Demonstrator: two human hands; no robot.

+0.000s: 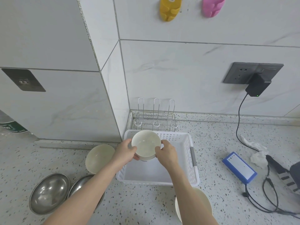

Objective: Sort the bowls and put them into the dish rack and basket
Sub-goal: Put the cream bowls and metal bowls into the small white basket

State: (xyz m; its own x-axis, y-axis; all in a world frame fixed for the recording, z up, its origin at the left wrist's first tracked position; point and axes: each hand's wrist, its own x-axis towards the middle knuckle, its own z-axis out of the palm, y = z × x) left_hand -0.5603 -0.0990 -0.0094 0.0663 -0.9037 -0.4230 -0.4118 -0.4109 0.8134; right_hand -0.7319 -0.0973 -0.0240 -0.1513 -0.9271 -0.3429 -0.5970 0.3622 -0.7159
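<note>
Bowls of pale cream ceramic, a small stack [146,146], sit between both hands above the white perforated plastic basket [186,159]. Left hand [125,151] curls round the stack's left side, thumb on the rim; right hand [165,152] grips the right side the same way, thumb on the rim. Both bare forearms reach in from the lower edge, converging toward the stack. Behind the basket stands the wire dish rack [155,116], against the wall. Another cream bowl [99,157] lies left of the basket, partly under the left wrist; two steel bowls [48,192] rest on the speckled counter [219,140] beneath the left forearm, and one more cream bowl [206,203] shows under the right forearm.
</note>
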